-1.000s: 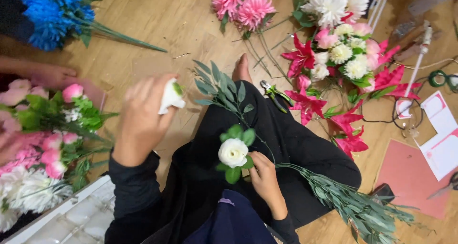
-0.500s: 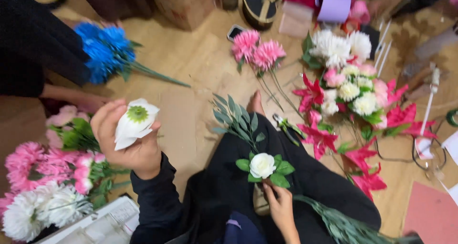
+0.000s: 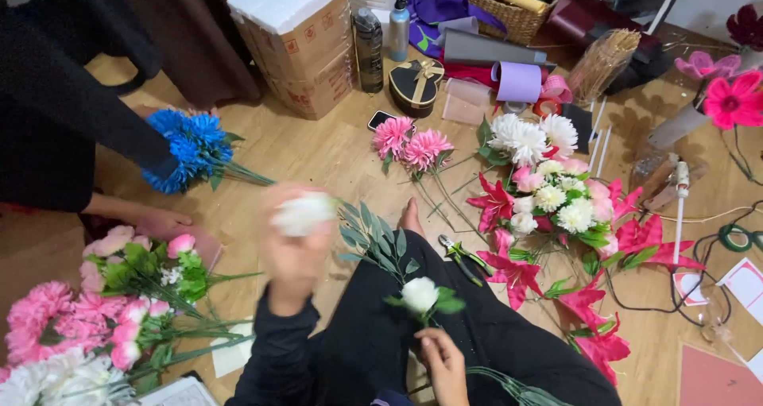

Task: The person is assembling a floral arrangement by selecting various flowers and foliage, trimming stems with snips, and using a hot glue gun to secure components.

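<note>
I sit on a wooden floor with my black-clad legs stretched out. My left hand (image 3: 292,251) is raised and blurred, closed around a white flower head (image 3: 303,214). My right hand (image 3: 443,364) rests low over my lap and pinches the stem of a white rose (image 3: 419,295) with green leaves. A grey-green leafy sprig (image 3: 372,238) lies across my leg between the two hands.
Pink flower bunches (image 3: 75,326) lie at my left, pink and white ones (image 3: 548,195) at my right, pliers (image 3: 461,253) by my leg. Another person in black holds blue flowers (image 3: 184,148). A cardboard box (image 3: 306,44), basket and paper rolls stand at the back.
My left hand has swung right and up with the white flower head, now blurred. My view tilted up, showing the box and basket. The right hand keeps the rose.
</note>
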